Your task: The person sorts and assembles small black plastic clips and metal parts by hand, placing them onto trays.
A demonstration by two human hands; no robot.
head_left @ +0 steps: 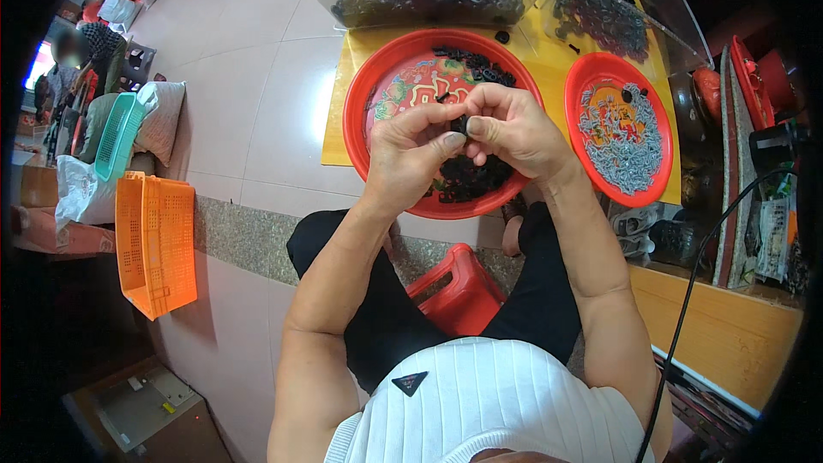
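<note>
Both hands meet above a round red tray (356, 111) with a patterned bottom. My left hand (410, 150) and my right hand (514, 130) pinch a small black part (459, 124) between thumbs and fingertips; its exact kind is mostly hidden by the fingers. Small black pieces (476, 178) lie heaped in the tray under my hands, with more along its far right side. To the right, a smaller red plate (576, 133) holds many small silvery screw-like pieces (630, 159) and a black piece or two.
Clear plastic bins (429, 0) full of black parts stand at the back of the yellow table (339, 133). A black cable (686, 291) hangs at the right. On the left floor are an orange crate (154, 244), a green basket (118, 137) and sacks; a person sits beyond. A red stool (463, 291) stands between my legs.
</note>
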